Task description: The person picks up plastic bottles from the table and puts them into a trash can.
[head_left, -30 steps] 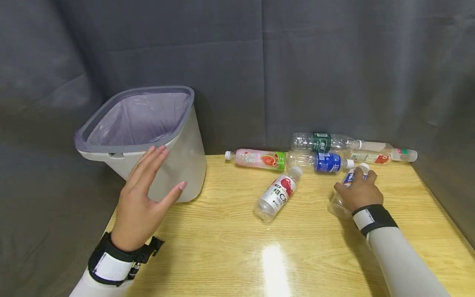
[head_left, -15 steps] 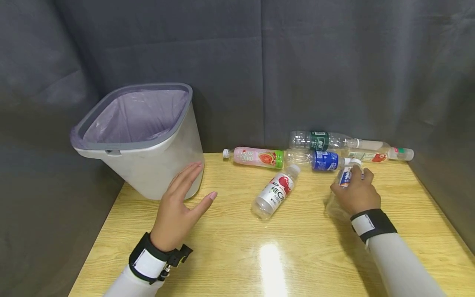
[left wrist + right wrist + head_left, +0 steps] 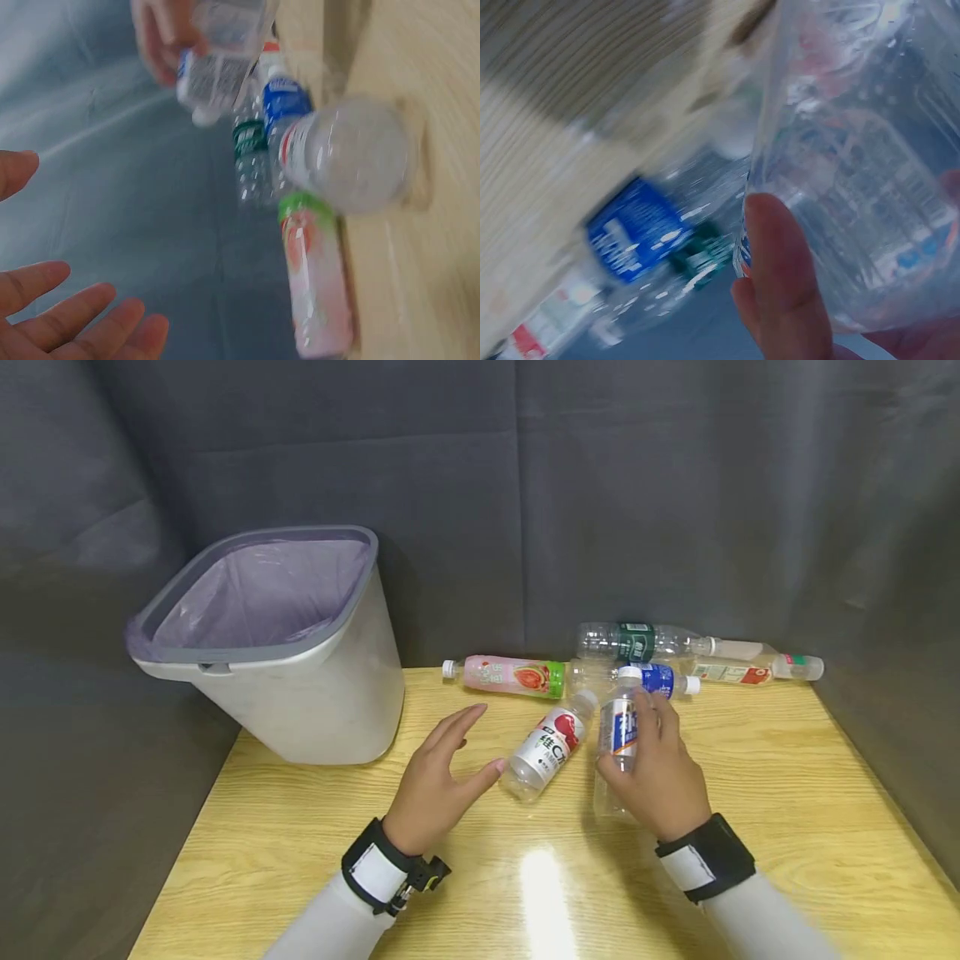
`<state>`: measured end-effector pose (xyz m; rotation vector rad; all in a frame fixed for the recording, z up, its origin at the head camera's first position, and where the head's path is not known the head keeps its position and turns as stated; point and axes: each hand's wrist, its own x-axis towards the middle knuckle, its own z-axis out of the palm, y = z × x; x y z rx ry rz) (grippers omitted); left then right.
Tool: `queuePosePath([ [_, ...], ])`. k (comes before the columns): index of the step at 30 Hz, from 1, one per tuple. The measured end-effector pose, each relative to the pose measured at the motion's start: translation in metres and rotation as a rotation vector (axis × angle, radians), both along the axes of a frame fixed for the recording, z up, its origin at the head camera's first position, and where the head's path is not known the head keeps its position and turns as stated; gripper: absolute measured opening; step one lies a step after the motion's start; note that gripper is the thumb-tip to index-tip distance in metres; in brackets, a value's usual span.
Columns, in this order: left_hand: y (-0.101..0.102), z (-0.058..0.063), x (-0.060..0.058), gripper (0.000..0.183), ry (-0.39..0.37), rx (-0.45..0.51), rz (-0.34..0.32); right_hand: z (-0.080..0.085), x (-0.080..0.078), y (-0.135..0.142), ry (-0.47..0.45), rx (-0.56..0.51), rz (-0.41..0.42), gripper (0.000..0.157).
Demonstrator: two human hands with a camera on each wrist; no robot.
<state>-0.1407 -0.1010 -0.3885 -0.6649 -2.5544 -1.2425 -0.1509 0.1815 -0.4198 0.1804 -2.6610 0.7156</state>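
Note:
My right hand (image 3: 663,781) grips a clear plastic bottle (image 3: 619,727) with a white cap and a blue, white and orange label, cap pointing away from me. In the right wrist view its clear wall (image 3: 862,172) fills the right side, with fingers (image 3: 784,270) along it. My left hand (image 3: 433,793) holds nothing; its fingers are spread and the thumb tip is right by the base of a bottle with a white label and red fruit (image 3: 546,747). That bottle lies slanted on the table between both hands.
A grey-white bin (image 3: 345,693) with a purple liner stands at the back left. Along the dark curtain (image 3: 450,485) lie a pink-labelled bottle (image 3: 495,675), a blue-labelled one (image 3: 656,679), a green-labelled one (image 3: 636,642) and a bottle with a red and white label (image 3: 738,673) on the wooden table (image 3: 300,852).
My right hand has lifted the gripped bottle and carried it left, in front of the blue-labelled bottle. The left hand has moved right, from beside the bin towards the white-labelled bottle.

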Motion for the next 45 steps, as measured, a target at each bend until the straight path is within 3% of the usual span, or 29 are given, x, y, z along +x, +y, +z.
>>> queuePosePath([
  [8, 0.030, -0.020, -0.004, 0.065, -0.159, 0.118, -0.058, 0.006, 0.016, -0.037, 0.050, -0.023, 0.106, 0.092],
  [16, 0.055, -0.035, -0.002, 0.071, -0.351, 0.235, -0.056, 0.005, 0.022, -0.052, 0.128, 0.003, 0.162, 0.085],
  [27, 0.067, -0.041, -0.001, 0.072, -0.402, 0.271, -0.070, 0.006, 0.028, -0.062, 0.164, 0.069, 0.204, 0.087],
  [37, 0.061, -0.041, -0.003, 0.067, -0.443, 0.379, -0.051, 0.008, 0.029, -0.075, 0.175, 0.108, 0.238, 0.084],
  [45, 0.051, -0.036, -0.007, 0.069, -0.421, 0.418, -0.001, 0.013, 0.028, -0.074, 0.185, 0.066, 0.260, 0.077],
])
